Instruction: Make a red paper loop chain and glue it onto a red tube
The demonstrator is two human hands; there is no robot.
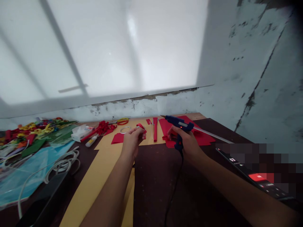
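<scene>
My right hand (pixel 186 138) is wrapped round the handle of a dark blue glue gun (pixel 177 122). Its nozzle points to the left, a small red light glows on its side, and a long clear glue stick (pixel 210 134) sticks out at the back. In my left hand (pixel 133 137) a small curled red paper strip (pixel 141 126) is pinched between the fingertips. The glue gun's nozzle is apart from the strip. Red paper sheets (pixel 201 137) lie behind my right hand. Between the hands, farther back, lies a narrow red strip (pixel 155 130).
Yellow scissors (pixel 122 121), a tape ring (pixel 125 129), a red paper flower (pixel 102 127) and a small glue bottle (pixel 92 141) lie at the back left. Colourful paper pieces (pixel 47 129), a white cable (pixel 63 162) and a black box (pixel 44 198) fill the left. A phone (pixel 251 173) lies right.
</scene>
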